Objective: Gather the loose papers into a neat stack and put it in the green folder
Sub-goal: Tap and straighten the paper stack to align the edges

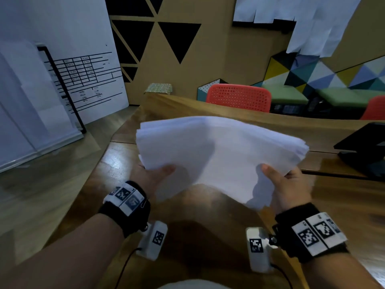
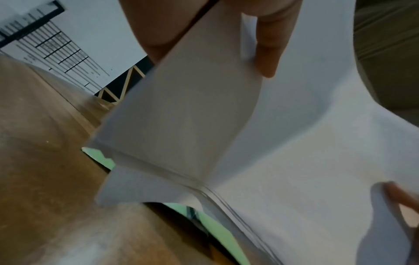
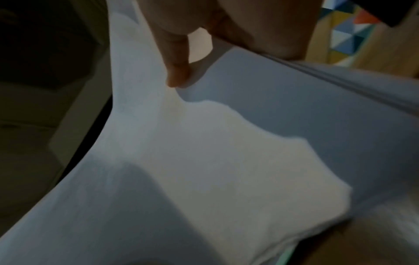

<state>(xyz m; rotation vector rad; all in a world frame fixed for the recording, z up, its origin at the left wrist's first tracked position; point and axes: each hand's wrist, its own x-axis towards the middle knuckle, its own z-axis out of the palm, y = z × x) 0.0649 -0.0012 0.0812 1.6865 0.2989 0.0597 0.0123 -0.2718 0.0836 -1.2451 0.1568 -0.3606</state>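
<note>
A loose stack of white papers (image 1: 218, 151) is lifted above the wooden table (image 1: 208, 226), its sheets fanned and uneven at the edges. My left hand (image 1: 154, 174) grips its near left corner, thumb on top. At the near right edge my right hand (image 1: 285, 184) pinches it the same way. In the left wrist view the papers (image 2: 272, 143) bend, with my thumb (image 2: 267, 44) pressing them, and the green folder (image 2: 217, 229) shows on the table beneath them. The right wrist view is filled by the papers (image 3: 226, 161) under my thumb (image 3: 176, 62). The head view hides the folder.
A dark laptop-like object (image 1: 362, 147) lies at the table's right edge. Red chairs (image 1: 239, 97) stand behind the far edge. A whiteboard with a drawn table (image 1: 83, 76) leans on the floor to the left.
</note>
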